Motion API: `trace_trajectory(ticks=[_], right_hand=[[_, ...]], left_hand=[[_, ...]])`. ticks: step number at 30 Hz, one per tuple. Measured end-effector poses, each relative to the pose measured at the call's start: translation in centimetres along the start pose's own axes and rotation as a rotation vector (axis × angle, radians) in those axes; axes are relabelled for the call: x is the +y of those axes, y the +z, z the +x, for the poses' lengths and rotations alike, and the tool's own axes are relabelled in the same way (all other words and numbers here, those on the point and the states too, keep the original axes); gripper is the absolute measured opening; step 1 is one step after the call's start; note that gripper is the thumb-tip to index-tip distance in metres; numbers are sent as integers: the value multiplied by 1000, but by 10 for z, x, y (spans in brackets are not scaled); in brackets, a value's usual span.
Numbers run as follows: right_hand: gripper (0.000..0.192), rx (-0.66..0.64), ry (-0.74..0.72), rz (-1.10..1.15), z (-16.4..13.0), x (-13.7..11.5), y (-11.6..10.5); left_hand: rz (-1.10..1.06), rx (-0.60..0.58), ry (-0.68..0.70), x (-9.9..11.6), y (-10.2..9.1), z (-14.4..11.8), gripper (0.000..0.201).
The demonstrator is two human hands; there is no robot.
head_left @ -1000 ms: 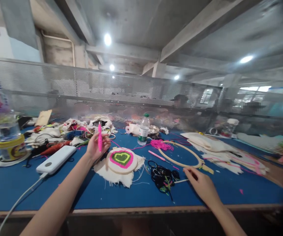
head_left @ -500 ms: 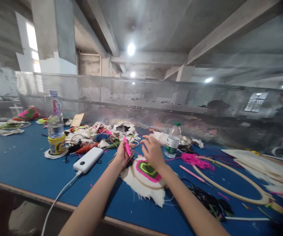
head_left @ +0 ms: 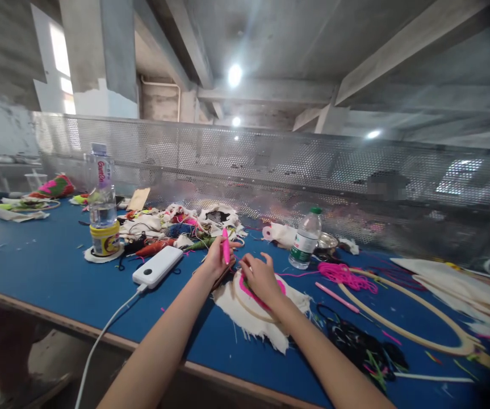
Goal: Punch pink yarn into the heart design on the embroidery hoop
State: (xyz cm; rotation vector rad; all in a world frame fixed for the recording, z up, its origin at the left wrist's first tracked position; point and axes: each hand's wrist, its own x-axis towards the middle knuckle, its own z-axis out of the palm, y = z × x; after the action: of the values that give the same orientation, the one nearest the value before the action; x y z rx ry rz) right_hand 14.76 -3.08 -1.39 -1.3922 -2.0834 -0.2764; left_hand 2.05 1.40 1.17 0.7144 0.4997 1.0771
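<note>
One hot-pink, plastic-looking pen-shaped tool (head_left: 226,246) is sitting pinched in my left hand (head_left: 216,259); I cannot tell whether my half-curled right hand (head_left: 262,279) is holding anything.
Beneath it, pink-patterned white cloth (head_left: 253,330) in a round wooden hoop (head_left: 253,315) is lying; I'm apparently readying the tool, next needing steady fingertips.

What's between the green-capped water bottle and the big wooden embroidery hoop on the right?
A tangle of hot-pink yarn, reaching the wooden embroidery hoop's rim from the green-capped water bottle's side, in the head view.
</note>
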Motion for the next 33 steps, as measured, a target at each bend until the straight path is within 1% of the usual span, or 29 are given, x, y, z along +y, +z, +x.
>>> trace_trajectory(ticks=[2, 4, 6, 8, 10, 12, 13, 15, 16, 18, 20, 23, 25, 26, 28, 30, 31, 32, 33], right_hand=[[28, -21, 43, -43, 3, 8, -1], [28, -7, 96, -99, 6, 21, -6], [27, 42, 180, -149, 9, 42, -14], [26, 118, 313, -153, 10, 69, -24], [24, 204, 481, -112, 8, 101, -32], [24, 278, 654, 10, 4, 131, -36], [25, 293, 714, 85, 1, 142, -36], [23, 275, 787, 147, -4, 157, -33], [23, 254, 800, 148, -5, 159, -31], [33, 248, 775, 91, -7, 156, -28], [44, 304, 690, -15, -7, 146, -28], [49, 388, 583, -140, -5, 133, -32], [50, 428, 583, -156, -4, 132, -34], [51, 455, 609, -145, -4, 135, -35], [52, 528, 705, -77, -4, 145, -35], [54, 593, 827, 45, -5, 161, -33], [53, 607, 862, 117, -5, 170, -32], [51, 610, 859, 185, -6, 180, -31], [46, 594, 813, 253, -6, 188, -30]], left_hand=[[-2, -3, 3, 3, -2, 0, 34], [-9, 29, 27, 8, -5, 1, 32], [-26, 87, 71, 15, -10, 1, 33], [-56, 126, 134, 21, -15, 2, 34], [-71, 102, 190, 24, -18, 2, 35], [-62, 33, 201, 25, -19, 2, 35], [-49, 4, 191, 24, -19, 2, 35], [-19, -18, 156, 21, -17, 2, 33], [-5, -16, 145, 19, -16, 3, 32], [18, -4, 137, 16, -16, 6, 32], [53, 20, 109, 13, -19, 9, 32], [126, 107, -37, 12, -26, 11, 31], [117, 142, -121, 13, -31, 11, 29], [85, 144, -138, 14, -33, 10, 27], [-1, 121, -137, 16, -36, 9, 23], [-67, 97, -123, 18, -38, 8, 21], [-82, 91, -114, 19, -39, 8, 21], [-92, 92, -98, 20, -40, 9, 21], [-100, 101, -71, 20, -40, 9, 21]])
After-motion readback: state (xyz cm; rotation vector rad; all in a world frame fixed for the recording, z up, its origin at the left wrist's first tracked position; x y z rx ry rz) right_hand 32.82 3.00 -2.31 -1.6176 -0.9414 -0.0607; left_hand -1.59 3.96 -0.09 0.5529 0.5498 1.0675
